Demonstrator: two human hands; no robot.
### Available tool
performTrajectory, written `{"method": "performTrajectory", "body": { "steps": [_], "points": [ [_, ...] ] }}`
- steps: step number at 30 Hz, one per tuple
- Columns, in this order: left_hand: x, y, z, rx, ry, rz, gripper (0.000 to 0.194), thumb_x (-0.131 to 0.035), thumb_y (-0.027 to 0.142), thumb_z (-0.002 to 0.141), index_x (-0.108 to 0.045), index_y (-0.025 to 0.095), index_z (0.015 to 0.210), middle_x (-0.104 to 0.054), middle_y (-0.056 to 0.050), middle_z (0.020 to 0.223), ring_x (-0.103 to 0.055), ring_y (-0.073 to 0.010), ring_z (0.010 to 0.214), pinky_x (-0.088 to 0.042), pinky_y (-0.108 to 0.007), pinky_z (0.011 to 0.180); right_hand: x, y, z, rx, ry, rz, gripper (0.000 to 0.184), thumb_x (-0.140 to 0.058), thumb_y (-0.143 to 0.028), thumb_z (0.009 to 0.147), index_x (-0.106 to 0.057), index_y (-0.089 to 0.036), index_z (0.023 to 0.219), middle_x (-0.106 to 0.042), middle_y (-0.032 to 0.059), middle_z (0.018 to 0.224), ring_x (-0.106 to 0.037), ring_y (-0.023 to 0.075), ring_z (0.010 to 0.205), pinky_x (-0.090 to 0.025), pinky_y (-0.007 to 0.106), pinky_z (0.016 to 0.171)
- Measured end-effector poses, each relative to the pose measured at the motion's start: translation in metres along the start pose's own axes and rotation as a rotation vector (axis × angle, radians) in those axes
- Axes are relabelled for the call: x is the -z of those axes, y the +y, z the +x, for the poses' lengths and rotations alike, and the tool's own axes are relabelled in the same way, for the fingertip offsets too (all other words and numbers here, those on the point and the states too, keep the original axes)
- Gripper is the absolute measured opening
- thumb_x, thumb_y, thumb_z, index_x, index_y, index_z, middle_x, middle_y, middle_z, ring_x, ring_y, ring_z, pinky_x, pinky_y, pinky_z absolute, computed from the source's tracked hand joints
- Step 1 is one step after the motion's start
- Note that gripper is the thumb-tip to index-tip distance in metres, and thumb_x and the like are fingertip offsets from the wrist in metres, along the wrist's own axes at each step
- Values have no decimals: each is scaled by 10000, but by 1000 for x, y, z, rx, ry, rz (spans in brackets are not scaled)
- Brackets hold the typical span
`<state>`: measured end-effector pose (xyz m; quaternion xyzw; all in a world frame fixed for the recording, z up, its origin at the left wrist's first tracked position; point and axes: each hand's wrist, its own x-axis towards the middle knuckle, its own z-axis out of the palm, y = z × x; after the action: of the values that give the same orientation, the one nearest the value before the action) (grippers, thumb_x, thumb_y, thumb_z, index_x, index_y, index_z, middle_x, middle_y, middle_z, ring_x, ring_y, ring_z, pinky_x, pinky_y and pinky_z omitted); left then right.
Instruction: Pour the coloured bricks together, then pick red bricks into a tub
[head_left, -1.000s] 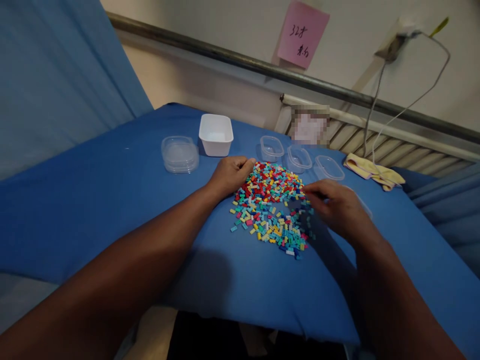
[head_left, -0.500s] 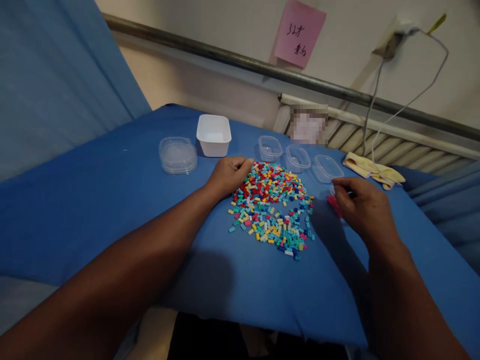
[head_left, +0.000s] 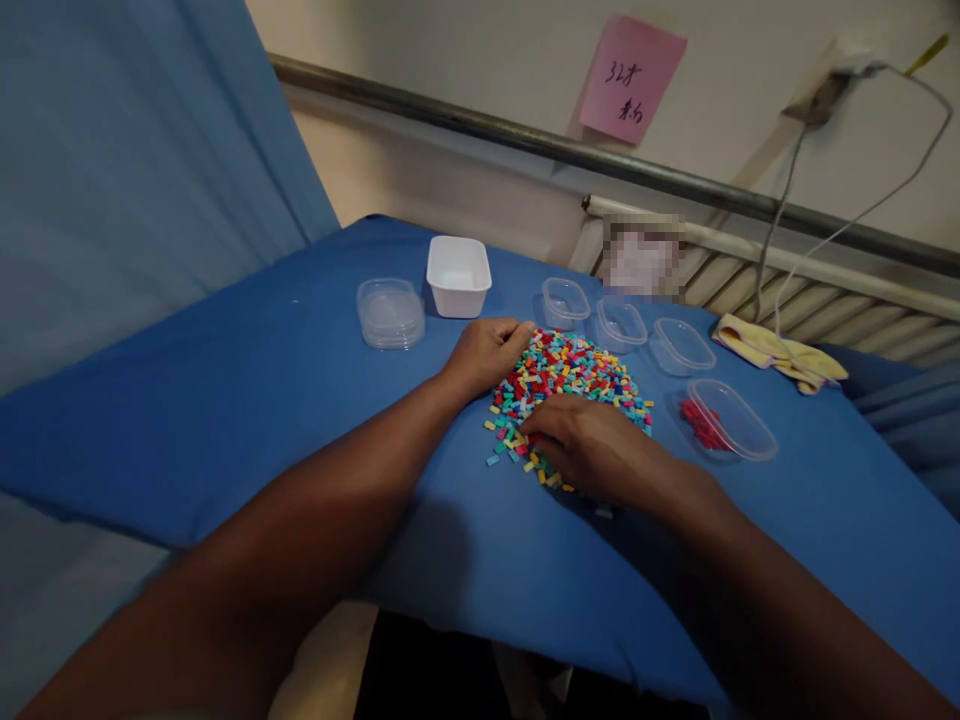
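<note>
Centrally, small bricks (head_left: 585, 365): heaped on my blue-covered bench (head_left: 262, 400), between my hands, probably so both can reach them.
Right hand (head_left: 592, 445): fingers bent together low over the near side; I can't tell whether they pinch a brick.
Left hand (head_left: 486, 356): curled at the far-left edge, perhaps steadying the heap; any grip is hidden.
Red bricks (head_left: 703, 425): inside the nearest clear tub (head_left: 752, 440), apparently kept apart by colour.
Three other tubs (head_left: 621, 330): arced behind, seemingly for easy reach.
White box (head_left: 459, 290): beyond my left hand, beside stacked clear lids (head_left: 391, 318).
</note>
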<state>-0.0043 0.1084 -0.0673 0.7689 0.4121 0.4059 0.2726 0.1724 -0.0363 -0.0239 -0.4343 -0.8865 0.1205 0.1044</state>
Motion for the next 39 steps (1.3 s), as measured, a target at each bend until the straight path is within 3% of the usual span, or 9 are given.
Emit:
{"method": "performTrajectory", "body": {
  "steps": [8,11,15,17,21,28,34,39],
  "points": [
    [-1,-1,0,-4,0,-15,551,-506,575,1031,-554,204,627,-466,21,588,-449,-156,626,-280,-326,625,1,1,-13,-69,54,137,286,-611,-124,989,-761,-220,1212,-793,58,1079,-735,209,935,-541,315,832],
    [-1,-1,0,-18,6,-21,555,-510,563,1035,-540,202,615,-461,20,587,-444,-153,619,-267,-328,620,8,18,-27,-125,229,195,283,-619,-150,959,-773,-227,1184,-778,56,1059,-722,205,919,-543,316,821],
    [0,-1,0,-14,7,-20,545,-524,556,1031,-534,204,614,-465,21,588,-447,-155,621,-265,-325,619,12,50,-40,-362,450,115,227,-625,-193,901,-793,-217,1053,-739,50,950,-692,203,804,-520,327,745],
    [1,-1,0,-10,4,-17,538,-523,555,1030,-540,206,622,-464,23,587,-449,-156,621,-269,-323,620,9,58,-40,-383,440,101,225,-613,-186,891,-782,-213,1036,-736,45,931,-693,210,816,-517,331,751],
    [0,-2,1,-6,2,-13,536,-516,562,1033,-550,208,632,-463,26,581,-451,-158,618,-278,-324,621,-4,51,-28,-281,329,125,242,-597,-129,916,-774,-219,1055,-777,46,982,-719,214,893,-534,333,818],
    [1,1,1,-2,2,1,534,-507,557,1030,-547,209,626,-467,23,581,-459,-162,629,-288,-324,623,-13,44,-10,-278,219,-24,272,-588,-138,1027,-791,-222,1188,-820,93,1214,-756,251,1132,-555,383,1005],
    [1,-1,2,-6,-3,-19,535,-526,560,1024,-540,211,619,-460,23,577,-451,-161,622,-281,-321,612,-7,41,-8,-295,111,-81,247,-609,-172,1021,-801,-236,1163,-826,91,1196,-772,269,1083,-571,366,917],
    [0,-3,3,-10,3,-4,527,-522,549,1024,-557,208,624,-464,26,583,-457,-157,620,-290,-319,618,-11,39,-6,-362,127,-95,270,-605,-181,1009,-775,-218,1216,-823,112,1188,-770,276,1057,-549,348,870]
  ]
}}
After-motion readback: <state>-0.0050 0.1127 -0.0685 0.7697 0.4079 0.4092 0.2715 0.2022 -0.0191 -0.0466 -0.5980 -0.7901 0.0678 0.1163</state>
